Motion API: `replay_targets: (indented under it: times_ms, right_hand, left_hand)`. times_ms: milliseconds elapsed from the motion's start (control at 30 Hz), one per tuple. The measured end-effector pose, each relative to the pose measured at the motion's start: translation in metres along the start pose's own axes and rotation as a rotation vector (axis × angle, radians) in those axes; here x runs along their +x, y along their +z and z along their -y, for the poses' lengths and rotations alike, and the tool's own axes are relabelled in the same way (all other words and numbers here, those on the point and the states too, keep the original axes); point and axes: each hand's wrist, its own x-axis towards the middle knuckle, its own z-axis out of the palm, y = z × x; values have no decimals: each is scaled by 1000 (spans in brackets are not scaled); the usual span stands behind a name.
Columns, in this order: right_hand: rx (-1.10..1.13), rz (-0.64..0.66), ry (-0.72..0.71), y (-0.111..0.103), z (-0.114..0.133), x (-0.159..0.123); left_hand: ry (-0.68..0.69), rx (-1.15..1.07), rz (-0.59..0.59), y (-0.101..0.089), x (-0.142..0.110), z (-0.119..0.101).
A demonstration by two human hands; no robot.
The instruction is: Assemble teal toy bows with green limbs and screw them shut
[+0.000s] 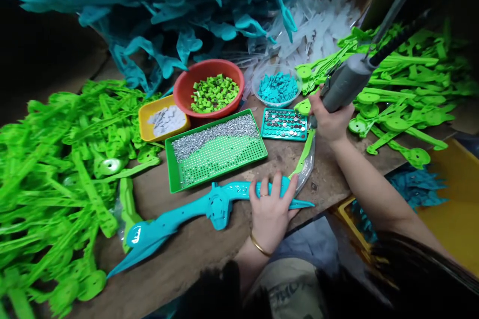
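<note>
A long turquoise plastic toy bow (194, 209) lies across the bench, with a green limb (305, 154) and a clear strip at its right end; a similar green limb (129, 204) is at its left. My left hand (271, 209) is laid over the bow's right part, fingers draped across and holding it. Wrapped round a grey electric screwdriver (346, 82) is my right hand (333, 118). The screwdriver slants, its tip low by the green limb's upper end; the exact contact is hidden by my fingers.
A green tray (217, 187) of screws, a teal tray (265, 132) of small round discs, a red bowl (183, 82), a yellow tub (144, 127) and a clear bowl (255, 84) stand behind. Green parts (56, 159) heap on both sides; turquoise parts (168, 0) pile at the back.
</note>
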Motion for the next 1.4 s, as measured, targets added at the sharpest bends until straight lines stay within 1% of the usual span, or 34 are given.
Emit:
replay_targets:
  times_ms: [67, 133, 200, 267, 333, 433, 533, 567, 633, 733, 1033, 1200, 1300, 1367, 1400]
  right_hand:
    - [20, -7, -8, -2, 4, 3]
    - [47, -23, -27, -4, 13, 5]
    - [79, -12, -35, -3, 27, 5]
    - [126, 40, -11, 5, 45, -1]
    - [195, 103, 32, 23, 61, -11]
    - [284, 205, 92, 63, 73, -32]
    - [283, 276, 131, 99, 65, -53]
    - [275, 283, 136, 108, 60, -58]
    - [262, 289, 136, 118, 49, -67]
    - [252, 314, 124, 120, 41, -74]
    - [267, 349, 80, 122, 39, -79]
    - [289, 289, 67, 118, 49, -71]
    - [353, 283, 47, 110, 61, -65]
    - [408, 283, 34, 104, 67, -64]
    - [431, 285, 32, 102, 70, -64]
  left_hand:
    - [1, 1, -11, 1, -1, 0]
    - [6, -2, -13, 0, -3, 0]
    - [15, -10, -3, 0, -8, -1]
    - [24, -21, 12, -1, -12, -3]
    - [27, -25, 19, -2, -16, -5]
    - [28, -22, 5, -1, -19, -7]
    - [34, -22, -12, 2, -19, -6]
    - [34, -24, -15, 2, -20, -6]
    - [31, -30, -19, 3, -21, -7]
    - [23, -47, -19, 4, -21, -8]
    - [14, -80, -38, 5, -22, -8]
    - [7, -91, -46, 8, -25, -12]
    - [22, -195, -74, -3, -24, -7]
    - [2, -325, -124, -15, -15, 7]
    - [-37, -378, -161, -22, -8, 17]
